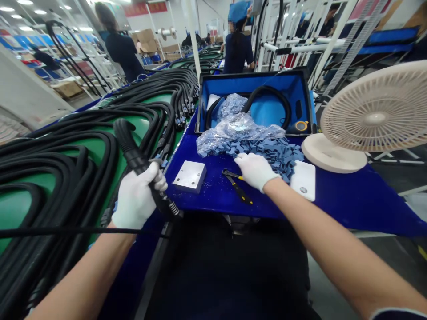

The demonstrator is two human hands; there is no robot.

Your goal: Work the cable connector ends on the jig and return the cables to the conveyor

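My left hand (138, 193), in a white glove, is wrapped round a thick black corrugated hose (131, 151). A ringed metal fitting (173, 208) forms the hose's lower end and points toward the table edge. My right hand (255, 169), also gloved, is at the front edge of a heap of small blue-grey pieces (267, 150). Its fingers are curled together, and what they hold, if anything, is hidden. Pliers with yellow-and-black handles (240, 189) lie just left of that hand. A silver metal block (190, 176) with holes sits between my two hands.
Many black hoses (80, 169) lie looped on the green surface at left. A blue bin (270, 106) holds another hose behind crumpled plastic film (238, 129). A white phone-like object (303, 180) and a beige fan (373, 118) stand at right. Co-workers are farther back.
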